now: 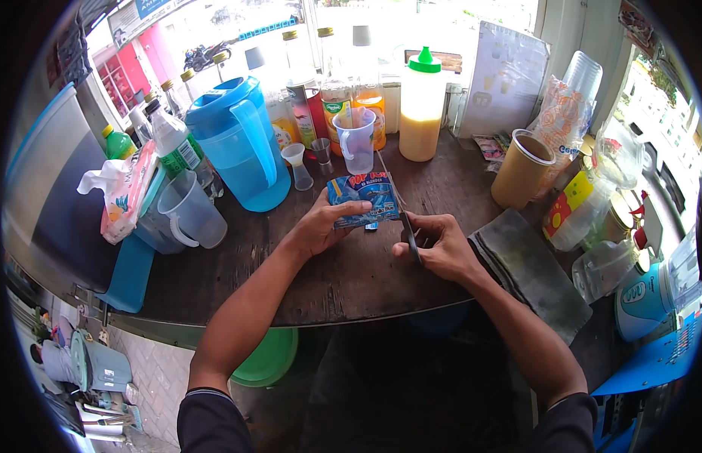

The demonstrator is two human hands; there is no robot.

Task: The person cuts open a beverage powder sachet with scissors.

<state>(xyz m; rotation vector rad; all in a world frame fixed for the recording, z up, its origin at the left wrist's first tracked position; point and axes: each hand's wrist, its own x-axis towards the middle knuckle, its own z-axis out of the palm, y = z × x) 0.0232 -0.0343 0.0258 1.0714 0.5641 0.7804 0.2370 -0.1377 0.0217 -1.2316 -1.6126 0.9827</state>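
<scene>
My left hand (318, 229) pinches a blue drink powder sachet (356, 194) with red lettering, thumb flat across its front. In my right hand (441, 245) is a pair of scissors (410, 235) with dark handles, fingers wrapped around the grips. The blades point away from me, right at the sachet's right edge. A small blue scrap (372, 226) shows just below the sachet. Behind it stands a clear measuring jug (357, 143), beside a small metal cup (321, 150) and a clear hourglass-shaped measuring cup (298, 167).
A large blue pitcher (241, 143) and an empty plastic jug (192, 211) stand left on the dark wooden table (238, 264). A green-capped squeeze bottle (421, 106) stands at the back. To the right are a brown cup (521, 170), a folded dark cloth (528, 272) and several jars.
</scene>
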